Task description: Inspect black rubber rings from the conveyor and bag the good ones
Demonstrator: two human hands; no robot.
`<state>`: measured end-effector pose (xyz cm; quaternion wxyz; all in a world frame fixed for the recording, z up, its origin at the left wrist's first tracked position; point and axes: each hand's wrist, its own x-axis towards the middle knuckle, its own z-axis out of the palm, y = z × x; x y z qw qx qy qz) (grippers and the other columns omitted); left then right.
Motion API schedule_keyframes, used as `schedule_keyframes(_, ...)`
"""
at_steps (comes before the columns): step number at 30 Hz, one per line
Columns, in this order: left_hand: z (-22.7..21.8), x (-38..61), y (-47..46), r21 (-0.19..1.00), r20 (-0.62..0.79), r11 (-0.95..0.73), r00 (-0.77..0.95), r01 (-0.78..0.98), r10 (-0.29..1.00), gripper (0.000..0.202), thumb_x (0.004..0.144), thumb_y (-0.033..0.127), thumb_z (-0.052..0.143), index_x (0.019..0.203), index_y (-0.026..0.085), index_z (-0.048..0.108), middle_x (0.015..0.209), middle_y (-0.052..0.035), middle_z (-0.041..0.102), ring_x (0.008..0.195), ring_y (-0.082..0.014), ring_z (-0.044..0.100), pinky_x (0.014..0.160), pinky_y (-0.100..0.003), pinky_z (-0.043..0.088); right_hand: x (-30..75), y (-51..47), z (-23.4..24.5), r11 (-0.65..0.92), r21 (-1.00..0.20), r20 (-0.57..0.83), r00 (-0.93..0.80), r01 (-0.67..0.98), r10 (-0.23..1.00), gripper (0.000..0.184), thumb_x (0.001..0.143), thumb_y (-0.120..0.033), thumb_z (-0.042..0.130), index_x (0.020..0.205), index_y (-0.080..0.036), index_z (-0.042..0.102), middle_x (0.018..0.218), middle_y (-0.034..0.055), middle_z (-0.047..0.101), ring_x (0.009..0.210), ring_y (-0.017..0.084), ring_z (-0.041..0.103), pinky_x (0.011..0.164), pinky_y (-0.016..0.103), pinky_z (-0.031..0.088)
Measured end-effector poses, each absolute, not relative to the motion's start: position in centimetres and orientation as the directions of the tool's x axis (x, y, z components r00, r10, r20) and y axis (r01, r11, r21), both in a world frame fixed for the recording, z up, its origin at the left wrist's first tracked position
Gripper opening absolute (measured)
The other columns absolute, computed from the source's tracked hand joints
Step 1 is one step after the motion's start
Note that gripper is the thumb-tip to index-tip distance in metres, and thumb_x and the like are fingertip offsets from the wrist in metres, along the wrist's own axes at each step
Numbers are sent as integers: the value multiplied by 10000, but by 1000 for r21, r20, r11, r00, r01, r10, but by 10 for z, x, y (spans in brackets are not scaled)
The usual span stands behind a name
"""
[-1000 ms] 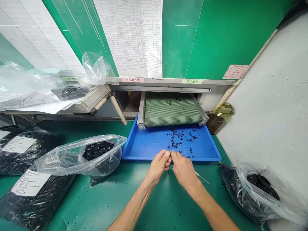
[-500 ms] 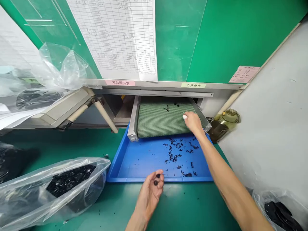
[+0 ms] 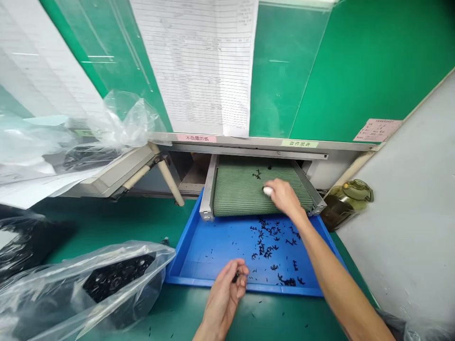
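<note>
My left hand (image 3: 226,296) hovers at the near rim of the blue tray (image 3: 199,251), fingers pinched on a small black rubber part (image 3: 236,277). My right hand (image 3: 282,196) reaches out over the green mesh conveyor belt (image 3: 238,192), its fingers closed round a small white object (image 3: 267,191). A few black bits (image 3: 256,174) lie farther back on the belt. Several small black scraps (image 3: 270,244) are scattered in the tray's right half.
A clear plastic bag of black rubber rings (image 3: 88,284) lies at the left on the green table. More bags and papers sit on a scale-like device (image 3: 106,173) at the left. An amber bottle (image 3: 346,201) stands right of the conveyor, beside a white wall.
My hands, together at the tray's near rim a second ago, have parted. The right hand reached onto the belt, then slid left along it. The left stayed near, curling its fingers on the black part.
</note>
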<state>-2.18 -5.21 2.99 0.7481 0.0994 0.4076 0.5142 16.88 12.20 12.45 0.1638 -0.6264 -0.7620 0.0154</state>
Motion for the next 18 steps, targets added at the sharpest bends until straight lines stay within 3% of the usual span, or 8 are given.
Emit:
schedule_keyframes(2,45,-21,-49,641,-406,386,134,-663,904,324,749,399,680,915,129,613,750,-35,600,556,-62,465,421,-155,314,150,61,116,414,-310,260,-343,856,903,305,852,-96,438,1021,-226,656,918,33,610,826,139,570,745,225,407)
schedule_keyframes(4,58,-20,-53,701,-314,346,165,-624,935,355,791,458,611,924,130,591,750,-38,591,552,-68,451,423,-170,278,135,3,106,503,-438,290,-413,745,863,324,862,-86,407,1043,-227,636,901,27,588,775,126,564,723,223,422)
schedule_keyframes(10,70,-15,-97,823,-187,330,328,-463,926,353,820,474,560,732,134,523,584,28,471,460,-41,298,426,-198,168,129,-99,103,444,-580,240,-377,683,895,355,866,-81,352,1066,-229,606,897,29,558,714,124,546,676,243,450)
schedule_keyframes(14,75,-21,-126,810,-179,362,393,-461,902,348,821,482,549,834,135,557,616,39,452,446,-36,268,426,-215,122,141,-130,109,471,-601,238,-419,645,876,431,845,-66,336,1210,-206,518,999,59,580,827,145,566,738,275,481)
schedule_keyframes(18,81,-27,-142,822,-186,382,435,-423,881,373,802,489,570,919,135,573,656,31,466,447,-33,285,436,-225,118,146,-155,105,417,-554,256,-329,720,909,440,865,-97,320,1257,-200,489,1002,84,626,840,180,596,754,337,493)
